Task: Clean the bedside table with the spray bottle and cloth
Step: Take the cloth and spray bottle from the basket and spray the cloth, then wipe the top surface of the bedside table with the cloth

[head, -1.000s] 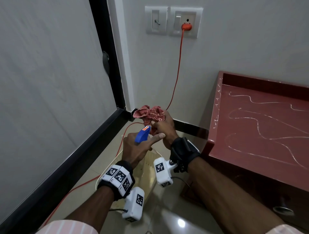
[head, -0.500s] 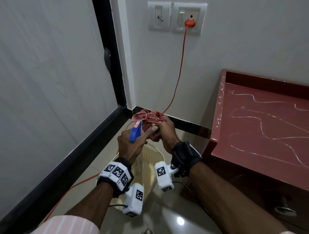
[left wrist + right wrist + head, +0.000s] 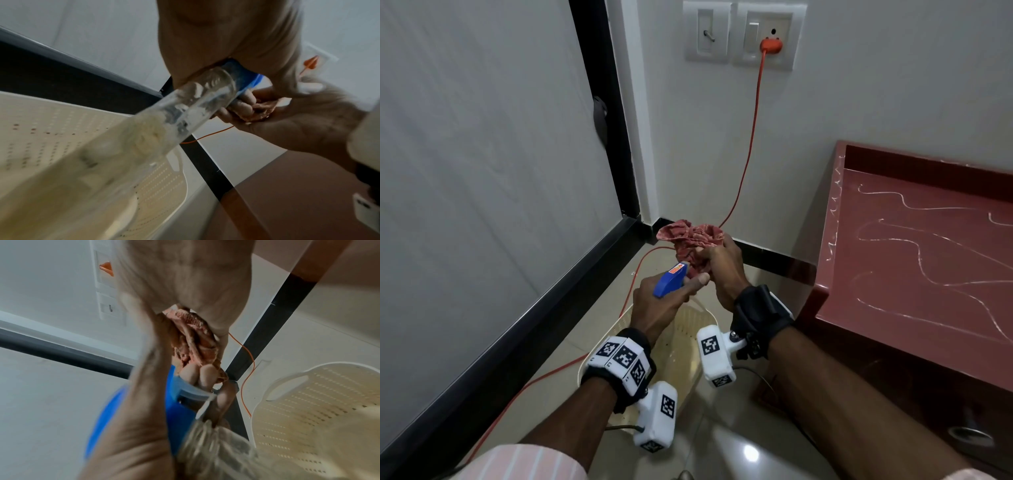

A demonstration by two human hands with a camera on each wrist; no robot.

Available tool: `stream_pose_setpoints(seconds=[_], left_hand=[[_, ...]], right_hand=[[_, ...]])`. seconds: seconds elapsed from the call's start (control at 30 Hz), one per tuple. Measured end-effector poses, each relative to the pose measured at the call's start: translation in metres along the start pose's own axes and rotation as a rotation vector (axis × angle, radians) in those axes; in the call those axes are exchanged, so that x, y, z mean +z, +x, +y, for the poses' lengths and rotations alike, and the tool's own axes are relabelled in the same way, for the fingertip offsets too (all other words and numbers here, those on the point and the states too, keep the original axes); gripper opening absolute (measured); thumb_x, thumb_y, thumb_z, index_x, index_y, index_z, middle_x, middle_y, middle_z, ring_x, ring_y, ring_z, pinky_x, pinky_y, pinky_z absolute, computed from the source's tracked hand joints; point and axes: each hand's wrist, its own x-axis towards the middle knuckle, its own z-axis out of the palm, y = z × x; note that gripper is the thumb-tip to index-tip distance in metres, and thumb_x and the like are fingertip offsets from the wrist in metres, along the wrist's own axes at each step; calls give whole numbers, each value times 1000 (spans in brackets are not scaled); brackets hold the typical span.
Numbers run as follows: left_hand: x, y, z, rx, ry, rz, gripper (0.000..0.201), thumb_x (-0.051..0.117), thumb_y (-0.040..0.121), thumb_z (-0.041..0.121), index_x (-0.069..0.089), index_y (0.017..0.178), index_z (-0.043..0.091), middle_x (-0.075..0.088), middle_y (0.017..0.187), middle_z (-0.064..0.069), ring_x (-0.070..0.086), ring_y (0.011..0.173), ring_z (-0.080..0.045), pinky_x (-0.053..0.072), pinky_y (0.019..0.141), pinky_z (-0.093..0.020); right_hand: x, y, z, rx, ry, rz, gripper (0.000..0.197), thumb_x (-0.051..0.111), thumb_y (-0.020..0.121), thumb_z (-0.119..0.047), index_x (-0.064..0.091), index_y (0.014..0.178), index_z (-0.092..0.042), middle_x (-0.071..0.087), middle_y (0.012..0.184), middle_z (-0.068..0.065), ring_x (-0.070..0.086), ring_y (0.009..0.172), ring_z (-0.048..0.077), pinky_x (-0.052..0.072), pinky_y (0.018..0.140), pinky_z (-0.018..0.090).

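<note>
The fingers of the right hand curl tight round a crumpled red cloth, bunched up just above the fist. The left hand grips the spray bottle by its neck, with the blue spray head pointing at the cloth, almost touching it (the bottle's clear body hangs down under the hand). Both hands are held over a cream plastic basket on the tiled floor. To the right is the bedside table, whose red tabletop has thin white wiggly lines on it. An orange cord runs from the wall socket down to the floor.
</note>
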Motion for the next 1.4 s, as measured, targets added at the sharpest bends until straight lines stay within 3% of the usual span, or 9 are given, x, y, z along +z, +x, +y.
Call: stream_pose_setpoints(seconds=[0.2, 0.37, 0.57, 0.73, 0.87, 0.97, 1.13, 1.3, 1.4], left_hand=[[-7, 4, -39, -356, -199, 247, 23, 87, 72, 37, 72, 86, 26, 73, 92, -2, 67, 89, -22, 54, 85, -34], [0, -5, -59, -376, -114, 259, 30, 90, 69, 31, 74, 87, 13, 73, 81, -7, 64, 74, -22, 53, 70, -29], [-10, -10, -66, -376, -60, 325, 34, 91, 66, 31, 73, 87, 10, 69, 77, -9, 60, 66, -19, 41, 55, -19], [-17, -12, -54, -352, 41, 418, 44, 94, 59, 29, 79, 100, 22, 76, 91, -4, 72, 86, -25, 61, 80, -35], [-10, -17, -23, -228, 296, 397, 47, 88, 68, 20, 73, 112, 27, 72, 118, -2, 64, 116, -28, 46, 104, -47], [-1, -23, 2, -115, 366, 381, 39, 83, 76, 24, 72, 113, 25, 70, 125, -4, 58, 124, -29, 35, 112, -49], [26, -26, 66, 40, 257, 281, 30, 79, 81, 28, 76, 107, 14, 76, 110, -6, 67, 107, -25, 48, 96, -31], [56, -25, 130, 59, 212, 161, 37, 76, 84, 36, 75, 110, 10, 75, 110, -8, 68, 106, -25, 51, 98, -33], [67, -21, 147, -13, 186, 74, 33, 77, 80, 41, 79, 97, 12, 79, 99, -7, 72, 99, -27, 56, 93, -38]], right_hand=[[0, 3, 14, 64, -83, 192, 50, 53, 64, -14, 62, 112, -21, 71, 103, 9, 69, 96, 33, 60, 77, 41], [-13, -9, 27, 77, -168, 130, 36, 57, 83, -3, 56, 117, -14, 65, 106, 4, 61, 92, 16, 47, 61, 23], [-16, -21, 34, 59, -226, 135, 51, 76, 78, -6, 56, 124, -16, 63, 112, 1, 61, 102, 19, 55, 76, 28], [-14, -43, 19, -14, -287, 99, 41, 78, 78, -12, 61, 116, -15, 67, 105, 2, 66, 96, 17, 59, 86, 34], [-18, -78, -11, -241, -386, 44, 32, 74, 83, -20, 62, 112, -14, 67, 101, 1, 64, 87, 11, 52, 68, 10], [-24, -104, -50, -547, -565, 33, 37, 75, 79, -19, 59, 112, -14, 62, 100, 3, 57, 86, 13, 41, 66, 8], [-70, -138, -137, -1176, -991, 367, 48, 74, 76, -25, 60, 120, -11, 58, 115, 10, 53, 97, 17, 41, 70, 15], [-111, -149, -127, -719, -1283, 288, 65, 76, 70, -51, 46, 122, -24, 55, 115, 4, 49, 109, 23, 51, 85, 38], [-111, -157, -97, -567, -1138, 184, 83, 43, 68, -89, 39, 123, -26, 44, 134, 8, 40, 126, 29, 46, 98, 49]])
